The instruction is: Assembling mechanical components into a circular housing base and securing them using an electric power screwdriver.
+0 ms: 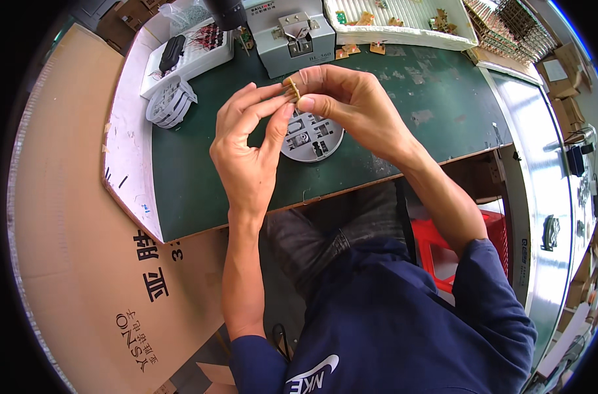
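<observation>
A small yellowish circuit board is held up almost edge-on over the workbench, between my two hands. My right hand pinches it between thumb and forefinger, the forefinger curving over its upper end. From the other side, my left hand closes thumb and forefinger on the board's face and lower edge; its other fingers are bent behind. Whether a small part also sits between the left fingertips is hidden. Beneath my hands lies a round grey fixture plate with cut-out slots, several holding small parts.
A grey metal machine stands at the back. Behind it on the right, a white foam tray holds circuit boards; more boards lie before it. Stacked grey round plates and a foam box with red-wired parts stand left.
</observation>
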Demonstrator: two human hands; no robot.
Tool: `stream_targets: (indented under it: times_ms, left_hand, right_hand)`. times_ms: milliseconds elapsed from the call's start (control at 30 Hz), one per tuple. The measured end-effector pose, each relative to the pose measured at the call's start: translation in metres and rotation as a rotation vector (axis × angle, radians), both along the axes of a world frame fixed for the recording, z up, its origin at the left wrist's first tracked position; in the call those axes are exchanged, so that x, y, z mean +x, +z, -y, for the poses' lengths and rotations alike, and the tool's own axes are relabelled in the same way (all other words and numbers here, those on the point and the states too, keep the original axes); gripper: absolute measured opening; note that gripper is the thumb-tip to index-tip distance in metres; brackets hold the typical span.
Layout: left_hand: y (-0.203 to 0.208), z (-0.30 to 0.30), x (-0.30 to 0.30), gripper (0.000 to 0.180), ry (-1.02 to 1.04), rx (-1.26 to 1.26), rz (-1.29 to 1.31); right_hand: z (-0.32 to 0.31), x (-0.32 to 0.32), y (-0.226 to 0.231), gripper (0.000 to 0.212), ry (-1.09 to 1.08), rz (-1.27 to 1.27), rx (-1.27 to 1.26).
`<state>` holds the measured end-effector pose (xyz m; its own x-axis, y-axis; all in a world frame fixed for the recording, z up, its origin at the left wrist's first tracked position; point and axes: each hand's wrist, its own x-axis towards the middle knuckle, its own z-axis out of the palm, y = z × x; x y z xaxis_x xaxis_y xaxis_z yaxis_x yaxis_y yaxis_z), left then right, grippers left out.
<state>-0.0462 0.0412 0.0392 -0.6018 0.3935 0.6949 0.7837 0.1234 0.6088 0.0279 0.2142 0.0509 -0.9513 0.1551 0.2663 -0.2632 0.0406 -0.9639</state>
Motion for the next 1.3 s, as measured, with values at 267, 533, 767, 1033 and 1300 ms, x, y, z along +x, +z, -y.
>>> stream_targets:
  times_ms: [267,533,767,1033,1300]
  left_hand:
    - [0.003,0.002,-0.003,0.028,-0.019,-0.016,0.056]
    - [-0.036,-0.001,0.017,0.111,0.049,-0.399,0.085]
    - [-0.054,-0.004,0.017,0.103,0.094,-0.377,0.029]
    - [-0.05,-0.006,0.019,0.092,0.097,-0.378,0.047]
    - [-0.052,-0.007,0.021,0.085,0.126,-0.456,-0.01]
  right_hand:
    - [-0.002,-0.006,0.001,0.03,-0.076,0.007,0.11]
    - [-0.038,-0.031,-0.022,0.029,-0.106,-0.117,0.917]
    - [-0.025,-0.036,-0.028,0.028,-0.047,-0.098,1.105]
    - [-0.026,-0.033,-0.035,0.028,-0.077,-0.134,1.115]
    - [-0.034,-0.015,-0.037,0.029,-0.08,-0.249,1.088]
